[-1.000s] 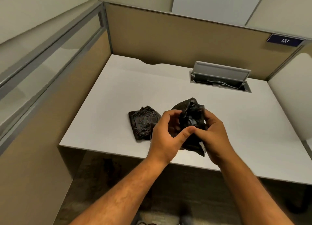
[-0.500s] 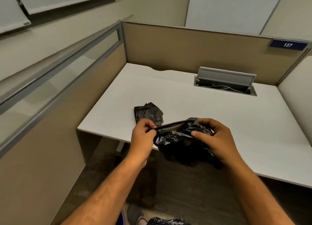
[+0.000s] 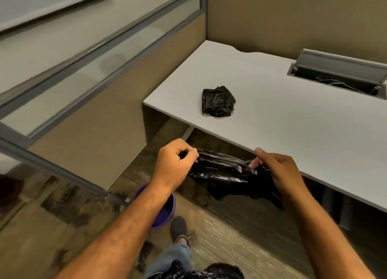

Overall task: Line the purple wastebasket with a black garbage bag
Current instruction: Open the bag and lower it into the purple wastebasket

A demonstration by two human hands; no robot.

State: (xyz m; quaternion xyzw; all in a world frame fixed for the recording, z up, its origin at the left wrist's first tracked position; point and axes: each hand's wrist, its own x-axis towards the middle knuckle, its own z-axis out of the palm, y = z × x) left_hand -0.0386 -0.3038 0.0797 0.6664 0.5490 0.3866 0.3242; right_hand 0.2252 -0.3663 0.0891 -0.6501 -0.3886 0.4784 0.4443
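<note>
A black garbage bag hangs stretched between my two hands, in front of the desk edge and above the floor. My left hand pinches its left end and my right hand pinches its right end, so the top runs taut between them. The rest of the bag droops crumpled below. The purple wastebasket stands on the floor below my left forearm, which hides most of it; only part of its rim and wall shows.
A second folded black bag lies on the white desk. An open cable tray sits at the desk's back right. Tan partition walls close the left and back. My shoe rests beside the wastebasket, and more black plastic lies at the bottom edge.
My hands have drawn apart and pulled the bag back off the desk and lower. My view has swung down and left, so the purple wastebasket now shows.
</note>
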